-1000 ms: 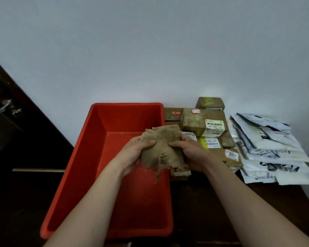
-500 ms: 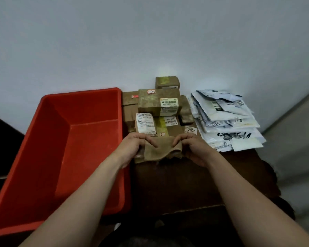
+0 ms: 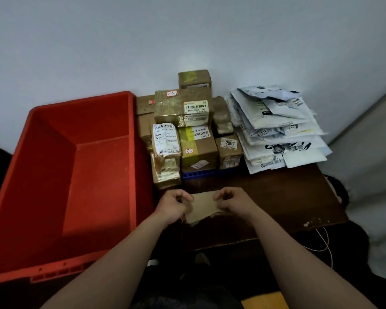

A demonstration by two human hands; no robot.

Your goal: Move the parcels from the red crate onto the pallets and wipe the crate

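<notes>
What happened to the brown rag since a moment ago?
The brown rag went right, from over the red crate down to the dark board in front of the boxes, and is spread flatter. The left hand and right hand still pinch it. Crate, boxes and mailer bags stayed put.

The red crate point(image 3: 54, 157) is cut off by the left edge, losing its near left corner. The tan cloth point(image 3: 203, 206) has both side edges hidden beneath the left hand point(image 3: 175, 205) and the right hand point(image 3: 234, 202). Only a thin strip of the blue pallet point(image 3: 198, 174) shows under the cardboard parcels point(image 3: 181, 108), whose fine label print is too small to read. The lower mailer bags point(image 3: 276, 134) are mostly covered by those above.
</notes>
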